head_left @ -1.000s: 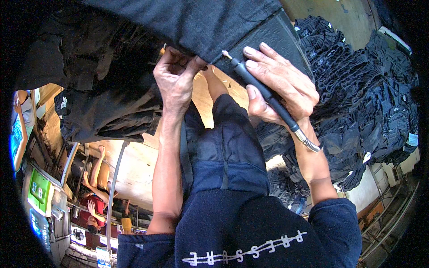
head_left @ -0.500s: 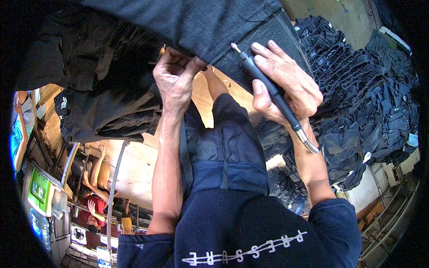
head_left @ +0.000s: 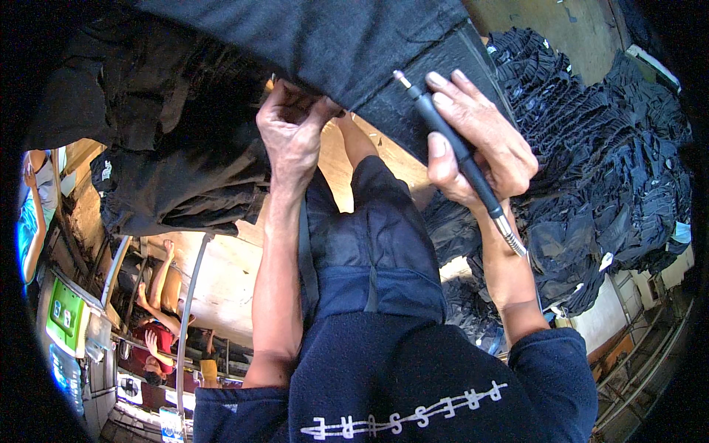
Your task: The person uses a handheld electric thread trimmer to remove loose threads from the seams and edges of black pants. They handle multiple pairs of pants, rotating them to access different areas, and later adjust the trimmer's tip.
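A dark garment (head_left: 317,44) lies stretched over a flat dark board (head_left: 473,70), its hem crossing the board. At the garment's near edge, my left hand (head_left: 289,144) pinches the black cloth between thumb and curled fingers. My right hand (head_left: 491,140) is closed round a black pen-shaped rotary tool (head_left: 459,148), which has a small pinkish tip and a metal spring at its rear end. The tool slants up and left, its tip over the board beside the hem. Whether the tip touches the surface I cannot tell.
Crumpled dark garments (head_left: 598,162) are heaped on the right. More black garments (head_left: 177,148) hang at the left. Further off at lower left are a person in a red top (head_left: 159,343), a green tray (head_left: 66,314) and metal poles (head_left: 193,288).
My right hand has shifted slightly right with the rotary tool, drawing its tip away from the hem. My left hand has moved a touch to the right, still on the cloth.
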A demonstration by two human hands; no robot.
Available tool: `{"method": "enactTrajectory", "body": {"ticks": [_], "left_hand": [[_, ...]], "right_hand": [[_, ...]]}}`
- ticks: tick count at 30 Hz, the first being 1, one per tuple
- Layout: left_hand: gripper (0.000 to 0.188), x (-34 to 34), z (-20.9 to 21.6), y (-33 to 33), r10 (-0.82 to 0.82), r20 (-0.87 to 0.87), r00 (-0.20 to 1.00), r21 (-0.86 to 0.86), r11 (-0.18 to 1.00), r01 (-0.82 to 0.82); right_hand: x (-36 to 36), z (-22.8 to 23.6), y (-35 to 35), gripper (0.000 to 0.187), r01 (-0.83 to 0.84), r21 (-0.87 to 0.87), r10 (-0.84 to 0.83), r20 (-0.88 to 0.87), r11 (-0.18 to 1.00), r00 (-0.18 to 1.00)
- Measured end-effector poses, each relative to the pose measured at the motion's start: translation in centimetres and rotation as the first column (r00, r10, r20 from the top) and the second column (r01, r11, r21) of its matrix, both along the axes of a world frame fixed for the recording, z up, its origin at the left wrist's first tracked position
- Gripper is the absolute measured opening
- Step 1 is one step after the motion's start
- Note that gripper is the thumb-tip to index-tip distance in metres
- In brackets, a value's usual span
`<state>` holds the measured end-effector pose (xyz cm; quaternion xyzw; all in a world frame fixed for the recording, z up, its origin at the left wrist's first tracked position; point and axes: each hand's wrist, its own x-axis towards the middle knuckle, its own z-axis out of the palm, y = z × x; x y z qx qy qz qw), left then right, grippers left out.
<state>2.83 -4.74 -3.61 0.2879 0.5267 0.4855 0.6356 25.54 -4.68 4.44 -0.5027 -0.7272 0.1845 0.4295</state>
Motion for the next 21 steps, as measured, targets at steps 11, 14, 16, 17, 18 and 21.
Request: {"method": "enactTrajectory", "body": {"ticks": [11, 14, 16, 17, 18, 21], "left_hand": [[0.025, 0.7, -1.4, 0.8, 0.0, -0.177, 0.984, 0.028, 1.0, 0.005], [0.026, 0.6, -1.3, 0.8, 0.042, -0.128, 0.991, -0.004, 0.999, -0.043], [0.028, 0.5, -1.2, 0.7, -0.027, -0.216, 0.976, -0.049, 0.999, 0.017], [0.028, 0.6, -1.2, 0.6, -0.021, -0.153, 0.988, -0.009, 1.0, 0.02], [0.029, 0.6, -1.2, 0.5, 0.009, -0.119, 0.993, 0.0, 1.0, -0.009], [0.028, 0.8, -1.5, 0.4, 0.023, -0.095, 0.995, 0.011, 1.0, -0.022]], "right_hand": [[-0.1, 0.5, 0.0, 0.025, 0.127, -0.069, -0.131, -0.057, 0.989, 0.99], [-0.2, 0.6, 0.0, 0.027, -0.041, -0.045, 0.04, -0.025, 0.998, 0.999], [-0.2, 0.6, -0.1, 0.027, -0.126, -0.053, 0.126, 0.0, 0.991, 0.992], [-0.1, 0.6, -0.2, 0.026, -0.135, -0.059, 0.135, -0.014, 0.989, 0.991], [-0.1, 0.5, -0.2, 0.026, -0.144, -0.072, 0.144, -0.012, 0.987, 0.99], [-0.1, 0.5, -0.2, 0.027, -0.149, -0.075, 0.148, -0.014, 0.986, 0.989]]}}
